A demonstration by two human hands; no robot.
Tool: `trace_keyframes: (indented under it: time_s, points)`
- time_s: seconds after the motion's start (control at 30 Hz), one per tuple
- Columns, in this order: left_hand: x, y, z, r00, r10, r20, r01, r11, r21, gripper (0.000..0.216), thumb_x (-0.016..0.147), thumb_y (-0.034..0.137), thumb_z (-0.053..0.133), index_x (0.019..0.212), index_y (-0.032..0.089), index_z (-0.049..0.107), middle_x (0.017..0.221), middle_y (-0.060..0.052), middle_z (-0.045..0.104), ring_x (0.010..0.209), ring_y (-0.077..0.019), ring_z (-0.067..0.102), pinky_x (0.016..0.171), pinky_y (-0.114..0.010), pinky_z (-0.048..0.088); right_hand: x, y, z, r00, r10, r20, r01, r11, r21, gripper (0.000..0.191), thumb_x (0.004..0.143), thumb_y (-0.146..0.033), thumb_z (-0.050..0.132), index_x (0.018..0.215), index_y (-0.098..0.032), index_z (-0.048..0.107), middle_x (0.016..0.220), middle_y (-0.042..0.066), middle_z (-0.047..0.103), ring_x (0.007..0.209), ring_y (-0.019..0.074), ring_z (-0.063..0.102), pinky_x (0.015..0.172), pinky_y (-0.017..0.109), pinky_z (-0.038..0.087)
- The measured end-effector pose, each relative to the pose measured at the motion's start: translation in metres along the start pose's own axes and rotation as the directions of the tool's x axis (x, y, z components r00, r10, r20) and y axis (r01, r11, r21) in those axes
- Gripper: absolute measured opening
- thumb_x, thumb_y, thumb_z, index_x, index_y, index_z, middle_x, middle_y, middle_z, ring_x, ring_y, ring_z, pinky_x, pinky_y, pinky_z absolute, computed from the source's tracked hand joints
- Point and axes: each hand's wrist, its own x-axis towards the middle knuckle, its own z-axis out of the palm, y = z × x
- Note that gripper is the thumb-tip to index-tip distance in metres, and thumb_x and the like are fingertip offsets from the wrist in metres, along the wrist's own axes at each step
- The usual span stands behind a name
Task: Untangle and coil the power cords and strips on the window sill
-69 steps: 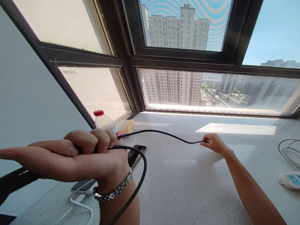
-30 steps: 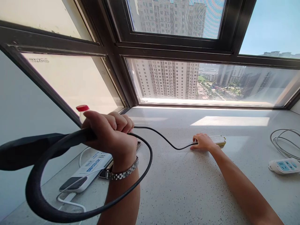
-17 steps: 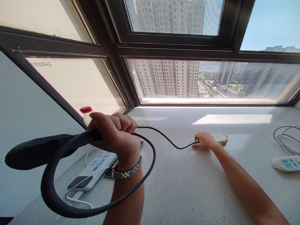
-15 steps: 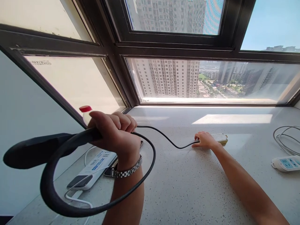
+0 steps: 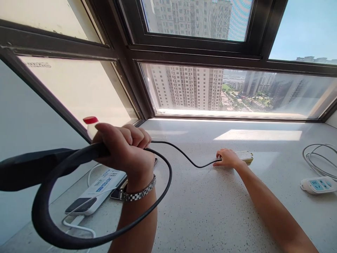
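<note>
My left hand [image 5: 126, 147], with a metal watch on its wrist, is raised at the left and closed around a black cable [image 5: 168, 175]. The cable hangs in a wide loop past the wrist, and a thick black piece [image 5: 37, 167] sticks out to the left, cut off by the picture's edge. From the fist a thinner stretch of cable runs right to my right hand [image 5: 228, 158]. That hand rests on the sill, fingers curled over the left end of a flat white-and-yellow oblong block [image 5: 244, 156]. The fingers hide where cable and block come together.
A white power bank [image 5: 94, 193] with a white cable lies on the speckled sill [image 5: 189, 218], beside a partly covered dark phone [image 5: 116, 194]. Behind my left hand stands a red-capped bottle [image 5: 91, 121]. A white power strip [image 5: 318, 185] and coiled grey cord [image 5: 313, 165] are at the right.
The whole view has shifted slightly, so most things sit a little further left. Both hands keep their hold, and the cable loop hangs slightly lower and further left.
</note>
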Motion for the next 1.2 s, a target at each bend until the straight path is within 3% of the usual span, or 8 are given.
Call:
trace_keyframes:
  time_s: [0.33,0.8,0.93,1.03,1.1,1.2]
  points:
    - [0.002,-0.004,0.000,0.998,0.038,0.053,-0.038,0.999,0.003,0.063,0.082,0.060,0.055,0.049,0.020,0.021,0.036,0.009,0.017,0.028,-0.0047,0.016,0.027,-0.021,0.012,0.000,0.003,0.000,1.000,-0.008,0.010,0.008,0.999,0.043,0.049,0.078,-0.064,0.060,0.101,-0.021,0.063,0.100,0.009,0.065,0.094,0.0249,0.060,0.076,0.032,0.043]
    - [0.003,-0.003,0.000,0.998,0.053,0.037,-0.052,0.998,-0.032,0.061,0.081,0.058,0.058,0.049,0.020,0.024,0.036,0.010,0.018,0.028,-0.0041,0.015,0.026,-0.020,0.011,-0.004,0.004,-0.005,1.000,0.004,0.009,-0.004,0.995,0.100,0.051,0.077,-0.059,0.063,0.109,-0.020,0.062,0.110,0.011,0.063,0.097,0.0264,0.059,0.079,0.035,0.045]
    - [0.001,0.006,0.004,0.999,0.029,-0.015,-0.029,1.000,-0.004,0.061,0.074,0.060,0.065,0.047,0.021,0.026,0.039,0.008,0.015,0.028,-0.0066,0.013,0.026,-0.024,0.010,-0.010,0.008,-0.020,0.989,-0.023,-0.145,0.049,0.983,0.176,0.051,0.079,-0.055,0.064,0.116,-0.021,0.059,0.123,0.012,0.058,0.115,0.0291,0.052,0.093,0.041,0.042]
    - [0.000,0.011,0.005,1.000,0.001,-0.027,-0.001,1.000,0.012,0.059,0.071,0.059,0.069,0.048,0.022,0.028,0.040,0.007,0.018,0.030,-0.0071,0.015,0.027,-0.026,0.011,-0.020,0.009,-0.038,0.942,-0.051,-0.333,0.144,0.954,0.262,0.054,0.079,-0.058,0.063,0.117,-0.021,0.058,0.123,0.011,0.058,0.116,0.0270,0.052,0.094,0.040,0.043]
    - [0.001,0.009,0.004,0.999,0.048,-0.010,-0.049,0.999,-0.009,0.060,0.073,0.061,0.067,0.050,0.021,0.027,0.038,0.008,0.018,0.029,-0.0056,0.014,0.026,-0.024,0.011,-0.029,0.008,-0.050,0.913,-0.055,-0.405,0.184,0.940,0.287,0.055,0.079,-0.061,0.061,0.116,-0.021,0.058,0.121,0.010,0.059,0.113,0.0261,0.054,0.092,0.039,0.045]
    - [0.005,0.004,0.001,0.986,0.161,0.033,-0.159,0.987,-0.037,0.065,0.076,0.069,0.058,0.052,0.020,0.022,0.036,0.009,0.015,0.025,-0.0021,0.012,0.024,-0.019,0.010,-0.040,0.004,-0.062,0.911,-0.049,-0.409,0.181,0.940,0.290,0.057,0.077,-0.064,0.061,0.115,-0.021,0.058,0.120,0.010,0.060,0.112,0.0265,0.054,0.091,0.041,0.046]
